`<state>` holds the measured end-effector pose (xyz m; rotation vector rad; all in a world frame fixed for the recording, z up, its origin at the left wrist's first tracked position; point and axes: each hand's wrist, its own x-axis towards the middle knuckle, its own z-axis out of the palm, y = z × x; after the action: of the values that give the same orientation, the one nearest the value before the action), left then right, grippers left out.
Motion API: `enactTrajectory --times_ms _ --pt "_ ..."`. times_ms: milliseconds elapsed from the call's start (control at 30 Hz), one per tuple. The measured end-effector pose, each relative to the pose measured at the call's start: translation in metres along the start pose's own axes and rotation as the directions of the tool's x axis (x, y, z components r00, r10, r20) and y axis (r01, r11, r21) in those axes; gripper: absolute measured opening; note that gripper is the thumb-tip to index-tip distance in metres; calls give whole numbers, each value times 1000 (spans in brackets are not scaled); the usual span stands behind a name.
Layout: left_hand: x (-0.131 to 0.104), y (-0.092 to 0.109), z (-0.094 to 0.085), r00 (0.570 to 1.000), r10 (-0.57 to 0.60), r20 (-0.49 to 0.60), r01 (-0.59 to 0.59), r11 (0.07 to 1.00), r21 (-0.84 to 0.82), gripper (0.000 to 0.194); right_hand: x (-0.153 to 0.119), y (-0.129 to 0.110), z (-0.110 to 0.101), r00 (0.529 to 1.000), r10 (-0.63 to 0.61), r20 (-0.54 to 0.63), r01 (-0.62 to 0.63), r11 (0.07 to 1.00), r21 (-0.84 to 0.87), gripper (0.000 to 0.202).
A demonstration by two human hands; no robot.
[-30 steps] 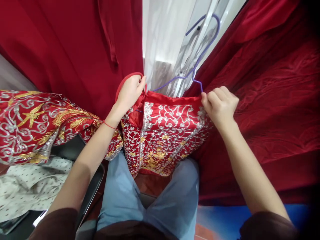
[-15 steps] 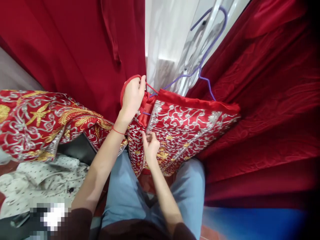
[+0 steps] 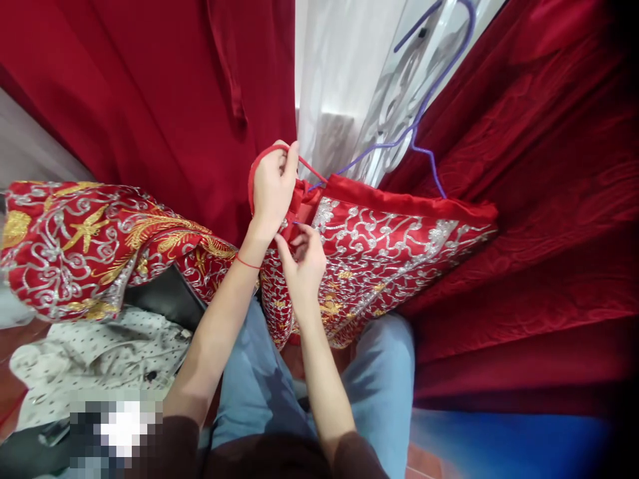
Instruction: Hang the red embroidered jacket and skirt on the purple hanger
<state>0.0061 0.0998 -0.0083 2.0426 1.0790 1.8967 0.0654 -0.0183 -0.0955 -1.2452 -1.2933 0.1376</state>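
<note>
The left hand (image 3: 273, 183) is closed on a narrow red fabric cord (image 3: 313, 169), which loops over the back of the hand and runs to the top edge of a red satin garment embroidered in silver and gold (image 3: 369, 246). The right hand (image 3: 305, 263), just below, has its thumb and fingers bent at the gathered red part of the garment; whether they pinch the cloth cannot be told. The garment hangs in front of the person's knees, its plain red band slanting down to the right. A purple wire-shaped hanger (image 3: 422, 120) rises from behind that band, its hook at the upper right, in front of white metal bars (image 3: 394, 133). A thin red string bracelet (image 3: 248, 263) circles the left wrist. To the left, another red embroidered cloth (image 3: 64, 246) lies partly over a black chair (image 3: 167, 293), above a white dotted cloth (image 3: 100, 359). Deep red drapes (image 3: 150, 100) stand on both sides of the bars.
</note>
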Motion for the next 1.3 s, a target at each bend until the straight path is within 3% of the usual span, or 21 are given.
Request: enactTrajectory --times_ms 100,233,300,400,500,567,633,733,900,1033,1100,1167,1267,1300 --pt "0 -2 -5 997 79 17 -79 997 -25 49 26 -4 -1 983 -141 114 148 987 -60 23" --pt "-8 3 -5 986 164 25 -165 983 75 46 39 8 -3 983 -183 -29 178 977 -120 23" --pt "-13 5 0 986 161 -33 -155 976 154 43 35 14 -9 977 -213 -29 209 973 -101 24" --pt "-16 3 10 976 157 -152 -120 966 227 42 33 20 -31 946 -306 -108 287 944 -161 22" --pt "-14 0 16 967 173 -187 -124 961 247 42 53 22 -64 871 -432 -234 309 852 -424 35" --pt "-14 -1 17 965 179 -191 -129 961 245 42 76 23 -85 870 -479 -115 346 760 -551 35" --pt "-14 -1 17 965 179 -191 -131 962 239 44 98 22 -98 865 -494 91 448 677 -584 25" --pt "-14 0 17 970 172 -171 -131 965 229 46 114 19 -97 802 -529 277 586 610 -533 24" --pt "-13 2 9 976 186 -115 -158 963 220 54 119 15 -66 744 -613 266 660 609 -439 29" --pt "-15 10 0 949 273 156 -303 927 220 52 134 20 -60 746 -601 287 661 617 -427 32" --pt "-17 13 -1 930 281 236 -331 920 210 52 133 24 -64 752 -610 250 649 617 -445 32" --pt "-19 16 0 931 282 230 -329 922 203 55 115 27 -67 759 -643 102 606 641 -471 30" --pt "-20 17 3 944 276 184 -313 924 220 57 52 34 -58 783 -578 -230 451 782 -429 19" --pt "-21 17 4 947 271 172 -306 924 230 58 25 39 -50 816 -514 -265 407 835 -370 13"
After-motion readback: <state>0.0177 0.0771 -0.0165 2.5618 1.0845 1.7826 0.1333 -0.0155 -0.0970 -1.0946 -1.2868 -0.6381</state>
